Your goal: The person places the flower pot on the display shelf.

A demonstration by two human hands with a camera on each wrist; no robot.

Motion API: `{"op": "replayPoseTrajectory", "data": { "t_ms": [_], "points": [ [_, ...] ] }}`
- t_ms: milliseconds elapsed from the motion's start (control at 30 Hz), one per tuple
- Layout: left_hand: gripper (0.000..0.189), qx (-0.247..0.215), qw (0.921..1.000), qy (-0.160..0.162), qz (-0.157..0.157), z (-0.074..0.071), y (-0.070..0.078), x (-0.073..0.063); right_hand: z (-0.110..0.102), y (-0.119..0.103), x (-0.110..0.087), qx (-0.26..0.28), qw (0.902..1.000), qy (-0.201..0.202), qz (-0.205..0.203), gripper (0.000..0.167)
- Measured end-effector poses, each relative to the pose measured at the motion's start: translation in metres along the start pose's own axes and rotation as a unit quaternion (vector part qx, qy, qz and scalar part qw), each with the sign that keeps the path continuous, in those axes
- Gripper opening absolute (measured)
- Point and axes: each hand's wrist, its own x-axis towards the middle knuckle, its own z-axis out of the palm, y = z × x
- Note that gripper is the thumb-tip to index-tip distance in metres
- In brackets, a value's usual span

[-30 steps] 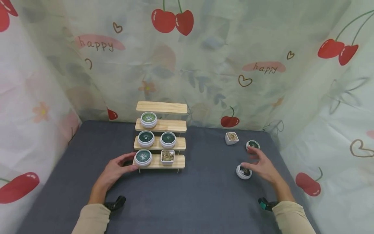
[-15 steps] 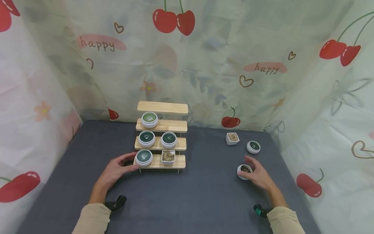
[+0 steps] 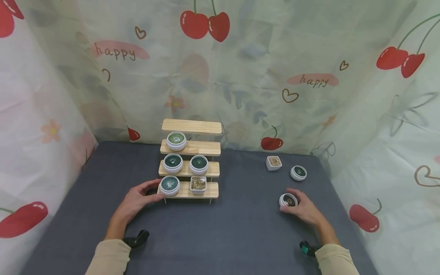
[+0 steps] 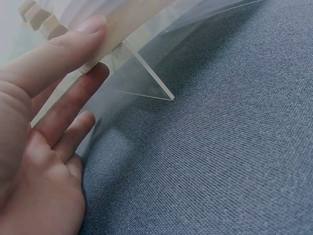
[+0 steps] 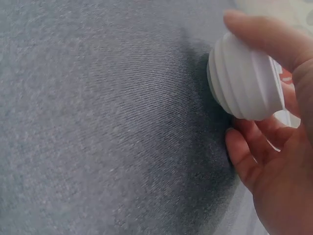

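Note:
My left hand (image 3: 135, 199) is at the left end of the bottom step of a wooden four-step display stand (image 3: 212, 190). In the left wrist view the thumb lies on the board's edge, with the forefinger under it. Close by the fingertips, a white round pot (image 3: 169, 185) with a blue-green top sits on that step. My right hand (image 3: 305, 208) holds a ribbed white round pot (image 5: 247, 81) between thumb and fingers at the right of the table. This pot has a dark inside with a brown ring, and it is low over the dark cloth.
A square white pot of grainy filling (image 3: 198, 184) shares the bottom step. Higher steps bear a pair of dark green pots (image 3: 198, 163) and a lighter green one (image 3: 176, 140). Back right stand another square pot (image 3: 274, 163) and a round green pot (image 3: 298, 173). Printed cloth walls (image 3: 240, 76) enclose the table.
My right hand has come down and left from above the two round pots at the right and taken hold of the nearer one. The left hand has stayed at the stand.

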Motion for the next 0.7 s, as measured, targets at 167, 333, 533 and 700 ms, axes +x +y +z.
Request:
{"op": "replayPoseTrajectory", "data": {
  "t_ms": [167,333,533,700],
  "points": [
    [0.08,-0.007,1.0,0.0,0.003,0.0,0.0,-0.002,0.001,-0.001,0.002,-0.022,0.9992,0.029,-0.016,0.074],
    [0.081,-0.011,0.9999,-0.001,0.0,0.001,-0.001,-0.002,0.002,-0.004,0.005,-0.03,0.9979,0.046,-0.036,0.07],
    [0.081,0.002,1.0,-0.001,-0.004,0.0,-0.001,-0.001,-0.001,-0.019,0.012,-0.03,0.997,0.057,-0.042,0.07],
    [0.082,-0.004,1.0,-0.002,-0.005,0.0,-0.001,0.001,-0.005,-0.038,0.017,-0.015,0.9974,0.055,-0.045,0.077]
  ]
}}
